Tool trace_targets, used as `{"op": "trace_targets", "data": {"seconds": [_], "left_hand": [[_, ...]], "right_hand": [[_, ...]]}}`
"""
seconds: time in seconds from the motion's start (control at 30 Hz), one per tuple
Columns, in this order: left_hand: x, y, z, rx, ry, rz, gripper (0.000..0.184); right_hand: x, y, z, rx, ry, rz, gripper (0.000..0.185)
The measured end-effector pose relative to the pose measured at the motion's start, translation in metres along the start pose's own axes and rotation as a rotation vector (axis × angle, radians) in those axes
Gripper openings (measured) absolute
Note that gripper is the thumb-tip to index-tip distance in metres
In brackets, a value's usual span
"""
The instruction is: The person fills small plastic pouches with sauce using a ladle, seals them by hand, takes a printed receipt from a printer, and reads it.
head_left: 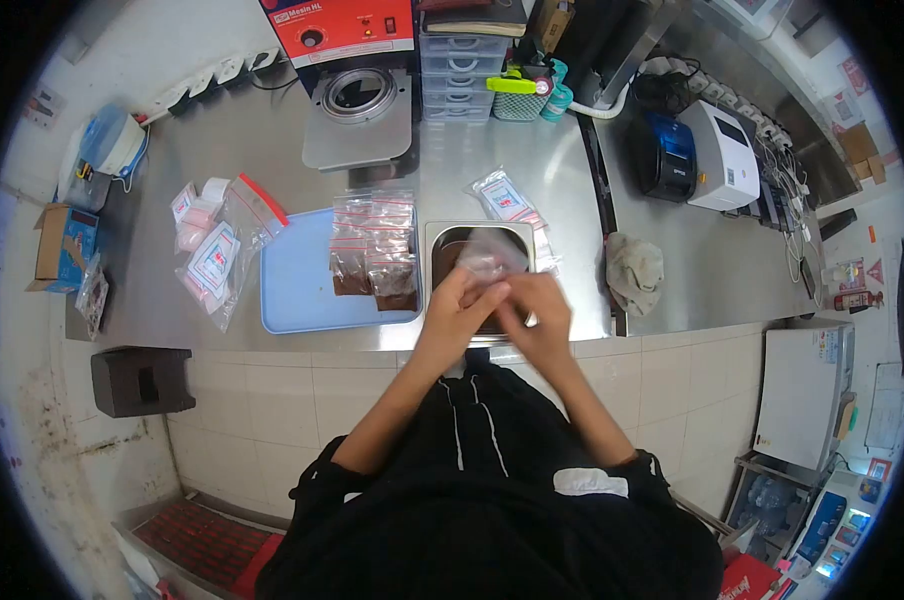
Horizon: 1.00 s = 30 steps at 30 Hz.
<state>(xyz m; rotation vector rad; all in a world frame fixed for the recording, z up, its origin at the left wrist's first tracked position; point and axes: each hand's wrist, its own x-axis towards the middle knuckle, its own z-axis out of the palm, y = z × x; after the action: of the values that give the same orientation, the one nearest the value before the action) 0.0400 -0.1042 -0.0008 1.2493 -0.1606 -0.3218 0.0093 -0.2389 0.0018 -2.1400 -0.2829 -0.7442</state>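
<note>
A small clear plastic bag (492,254), blurred by motion, is held between both hands over a rectangular steel container (479,226). My left hand (459,312) pinches it from the left. My right hand (541,316) has its fingers closed at the bag's near edge, slightly smeared by motion. Inside the container is something dark brown (448,262), partly hidden by the bag and hands. To the left, a blue tray (297,285) bears several zip bags (375,240) filled with brown powder. Behind the container lie flat bags with printed labels (507,195).
Labelled bags in a larger plastic bag (212,265) lie left of the tray. A red-topped sealing machine (347,40) and a drawer stack (457,80) stand at the back. A grey cloth (634,272) lies right, near printers (720,155). The counter's front edge is close to my body.
</note>
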Motion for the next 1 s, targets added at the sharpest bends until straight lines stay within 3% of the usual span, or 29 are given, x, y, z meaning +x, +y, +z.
{"op": "trace_targets", "data": {"seconds": [0.03,0.1,0.2,0.23,0.3,0.37,0.47,0.53,0.57,0.63,0.7,0.73,0.8,0.9,1.0], "left_hand": [[0.000,0.000,0.002,0.067,-0.035,0.021,0.023],[-0.001,-0.004,-0.012,0.133,0.006,-0.030,0.020],[-0.007,0.006,-0.021,0.027,-0.178,-0.095,0.017],[-0.009,0.008,-0.020,0.028,-0.180,-0.096,0.017],[-0.012,0.010,-0.020,0.037,-0.233,-0.178,0.015],[-0.012,0.005,-0.019,0.067,-0.176,-0.112,0.014],[-0.013,0.008,-0.014,0.216,-0.060,0.042,0.014],[-0.015,0.014,-0.005,0.336,-0.009,0.125,0.015],[-0.015,0.017,0.002,0.601,0.218,0.353,0.016],[-0.020,0.021,0.014,0.861,0.451,0.580,0.018],[-0.032,0.025,0.023,0.497,0.462,0.444,0.021],[-0.033,0.029,0.022,0.497,0.462,0.445,0.021],[-0.037,0.035,0.014,0.447,-0.028,0.079,0.019],[-0.034,0.036,0.005,0.441,-0.124,-0.070,0.019],[-0.029,0.026,-0.004,0.339,-0.161,-0.093,0.021]], "right_hand": [[0.004,-0.014,-0.004,-0.030,-0.129,-0.056,0.014],[0.000,-0.016,-0.007,0.143,-0.086,0.006,0.018],[0.014,-0.026,-0.018,0.315,0.080,0.510,0.021],[0.011,-0.021,-0.020,0.315,0.082,0.511,0.021],[0.005,-0.009,-0.027,0.789,-0.355,0.811,0.015],[0.002,-0.011,-0.027,0.825,-0.335,0.813,0.011],[0.002,-0.016,-0.029,0.636,-0.320,0.801,0.009],[0.000,-0.022,-0.033,0.576,-0.331,0.665,0.007],[0.001,-0.027,-0.034,0.576,-0.333,0.666,0.007],[0.003,-0.038,-0.034,0.321,-0.198,0.646,0.007],[0.004,-0.043,-0.033,0.246,-0.180,0.621,0.007],[0.004,-0.044,-0.032,0.176,-0.161,0.597,0.006],[0.000,-0.046,-0.030,0.214,-0.188,0.625,0.006],[-0.005,-0.037,-0.029,0.297,-0.233,0.642,0.005],[-0.006,-0.030,-0.031,0.558,-0.349,0.811,0.006]]}}
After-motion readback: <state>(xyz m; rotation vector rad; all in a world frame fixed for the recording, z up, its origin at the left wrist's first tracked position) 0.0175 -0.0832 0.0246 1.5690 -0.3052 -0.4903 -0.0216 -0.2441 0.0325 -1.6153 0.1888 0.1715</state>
